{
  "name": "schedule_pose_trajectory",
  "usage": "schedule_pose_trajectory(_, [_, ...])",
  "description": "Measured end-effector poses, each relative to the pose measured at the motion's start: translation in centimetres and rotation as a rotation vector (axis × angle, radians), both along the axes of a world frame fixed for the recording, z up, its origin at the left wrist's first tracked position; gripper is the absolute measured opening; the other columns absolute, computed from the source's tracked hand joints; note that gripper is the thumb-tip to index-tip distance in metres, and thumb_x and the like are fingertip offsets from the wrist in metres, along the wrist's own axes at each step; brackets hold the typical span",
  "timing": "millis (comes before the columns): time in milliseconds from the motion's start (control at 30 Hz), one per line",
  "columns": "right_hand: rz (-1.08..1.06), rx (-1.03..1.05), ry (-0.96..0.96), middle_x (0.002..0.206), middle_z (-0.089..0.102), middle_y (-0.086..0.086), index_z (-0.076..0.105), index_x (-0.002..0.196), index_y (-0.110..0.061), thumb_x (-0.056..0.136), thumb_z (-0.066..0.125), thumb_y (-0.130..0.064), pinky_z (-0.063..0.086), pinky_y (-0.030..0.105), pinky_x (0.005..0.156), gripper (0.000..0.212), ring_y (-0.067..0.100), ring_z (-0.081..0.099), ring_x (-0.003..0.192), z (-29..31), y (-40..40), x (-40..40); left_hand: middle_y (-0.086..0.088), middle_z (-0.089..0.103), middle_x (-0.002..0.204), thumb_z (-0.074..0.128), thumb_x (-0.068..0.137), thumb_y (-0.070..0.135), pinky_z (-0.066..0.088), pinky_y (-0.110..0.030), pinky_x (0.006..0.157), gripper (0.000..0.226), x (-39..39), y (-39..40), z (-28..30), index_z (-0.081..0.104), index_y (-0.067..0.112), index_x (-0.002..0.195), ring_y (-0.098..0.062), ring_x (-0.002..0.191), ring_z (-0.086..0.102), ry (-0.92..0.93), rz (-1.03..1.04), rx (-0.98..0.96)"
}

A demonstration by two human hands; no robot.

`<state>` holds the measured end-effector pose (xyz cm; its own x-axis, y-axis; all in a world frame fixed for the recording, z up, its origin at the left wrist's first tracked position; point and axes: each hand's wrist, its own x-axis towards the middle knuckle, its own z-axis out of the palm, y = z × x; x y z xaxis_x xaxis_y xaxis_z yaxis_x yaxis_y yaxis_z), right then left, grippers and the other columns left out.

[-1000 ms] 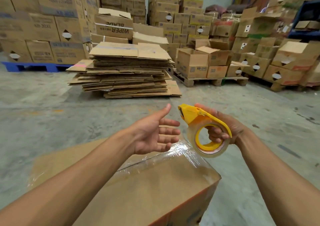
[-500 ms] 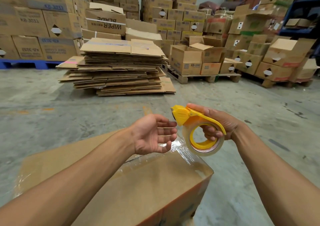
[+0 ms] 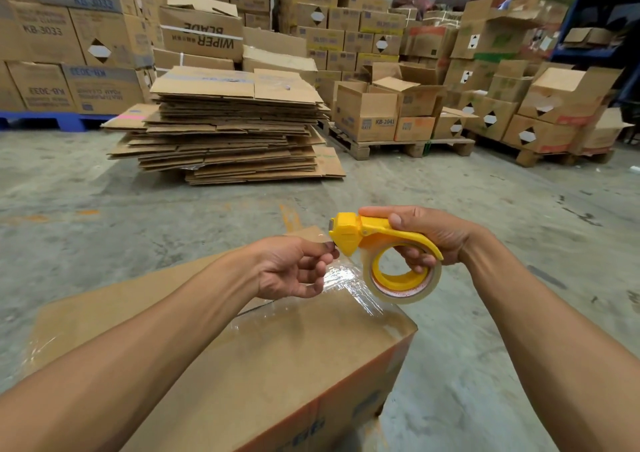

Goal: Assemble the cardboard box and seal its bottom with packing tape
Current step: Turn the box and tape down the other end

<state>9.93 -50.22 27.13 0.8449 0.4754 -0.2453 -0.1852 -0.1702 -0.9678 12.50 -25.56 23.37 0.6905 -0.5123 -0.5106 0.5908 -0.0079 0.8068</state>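
While the cardboard box (image 3: 263,358) sits near and low in view, its top glossy with clear tape, the right hand (image 3: 424,235) wraps round the yellow tape dispenser (image 3: 377,243) above the box's far corner. The left hand (image 3: 294,266) pinches at the dispenser's nose, fingers curled. Flattened cartons (image 3: 228,126) lie stacked far behind on the floor (image 3: 104,216).

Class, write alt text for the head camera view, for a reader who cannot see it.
Above a partly taped cardboard box, a person's right hand grips a yellow tape dispenser while the left hand pinches the clear tape end at its cutter. Behind, on a concrete warehouse floor, lie a stack of flattened cartons and pallets of boxes.
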Motion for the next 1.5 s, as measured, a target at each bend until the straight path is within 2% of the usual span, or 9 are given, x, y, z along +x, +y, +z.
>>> schedule_pose_trajectory(200, [-0.015,-0.267,0.006,0.097,0.072,0.013,0.062,0.130,-0.034,0.086,0.064,-0.028,0.053,0.026,0.042,0.044,0.013,0.057,0.049,0.7,2.4,-1.0,0.003,0.049,0.054,0.055,0.096,0.010,0.042,-0.022,0.056,0.018,3.3,1.4,-2.0,0.062,0.009,0.079,-0.007,0.047,0.037,-0.213,-0.099,0.327])
schedule_pose_trajectory(400, [-0.166,-0.349,0.098,0.090,0.065,0.024,0.067,0.126,-0.033,0.085,0.067,-0.027,0.054,0.030,0.044,0.041,0.022,0.055,0.051,1.1,-2.0,-6.4,0.003,0.050,0.056,0.054,0.098,0.015,0.042,-0.018,0.046,0.011,8.1,4.5,-2.7,0.062,0.010,0.091,-0.007,0.050,0.033,-0.258,-0.167,0.510])
schedule_pose_trajectory(533, [-0.275,-0.358,0.038,0.064,0.067,0.011,0.065,0.126,-0.031,0.087,0.069,-0.030,0.054,0.029,0.046,0.040,0.019,0.056,0.043,1.0,-0.4,-7.3,-0.002,0.049,0.070,0.056,0.096,0.017,0.044,-0.023,0.056,0.006,10.7,0.0,-1.8,0.060,0.012,0.095,-0.012,0.058,0.041,-0.470,-0.291,0.778])
schedule_pose_trajectory(633, [-0.379,-0.287,-0.003,0.071,0.072,0.011,0.065,0.126,-0.030,0.086,0.073,-0.029,0.057,0.032,0.050,0.041,0.022,0.058,0.044,0.8,1.1,-6.9,-0.005,0.048,0.081,0.059,0.093,0.016,0.051,-0.030,0.062,0.010,13.0,-2.6,-1.3,0.060,0.010,0.101,-0.016,0.064,0.042,-0.630,-0.309,0.891])
schedule_pose_trajectory(733, [-0.470,-0.230,-0.038,0.073,0.070,0.018,0.063,0.129,-0.024,0.086,0.075,-0.024,0.056,0.031,0.047,0.045,0.023,0.058,0.041,0.1,2.5,-6.0,-0.011,0.055,0.106,0.057,0.095,0.017,0.054,-0.040,0.082,0.023,14.9,-3.7,-1.2,0.063,0.006,0.113,-0.023,0.092,0.052,-0.733,-0.270,0.901])
schedule_pose_trajectory(833, [-0.532,-0.167,-0.053,0.059,0.065,0.015,0.061,0.130,-0.018,0.087,0.074,-0.018,0.052,0.027,0.040,0.045,0.022,0.055,0.036,-0.8,3.3,-5.0,-0.012,0.055,0.125,0.057,0.095,0.018,0.054,-0.045,0.085,0.021,16.5,-4.0,-2.1,0.065,0.008,0.112,-0.032,0.117,0.050,-0.778,-0.198,0.880])
schedule_pose_trajectory(1100, [-0.538,-0.142,-0.002,0.071,0.067,0.023,0.062,0.129,-0.017,0.085,0.076,-0.018,0.051,0.028,0.038,0.046,0.024,0.056,0.035,-1.9,4.3,-2.6,-0.012,0.052,0.121,0.051,0.098,0.020,0.051,-0.041,0.068,0.016,18.8,-3.8,-4.5,0.064,0.012,0.104,-0.032,0.113,0.047,-0.720,-0.149,0.875])
schedule_pose_trajectory(1233, [-0.514,-0.166,0.020,0.081,0.066,0.029,0.061,0.130,-0.019,0.085,0.076,-0.019,0.053,0.029,0.039,0.047,0.024,0.056,0.036,-1.7,4.8,-2.0,-0.011,0.049,0.105,0.051,0.096,0.017,0.051,-0.039,0.070,0.015,19.4,-3.4,-5.0,0.064,0.013,0.089,-0.028,0.096,0.044,-0.691,-0.165,0.896])
schedule_pose_trajectory(1500, [-0.514,-0.218,0.038,0.073,0.069,0.020,0.064,0.127,-0.021,0.083,0.078,-0.019,0.054,0.030,0.040,0.046,0.025,0.057,0.037,-1.6,5.4,-1.4,-0.010,0.044,0.097,0.056,0.091,0.017,0.046,-0.032,0.062,0.018,20.3,-2.2,-5.9,0.065,0.009,0.103,-0.023,0.083,0.040,-0.637,-0.160,0.854])
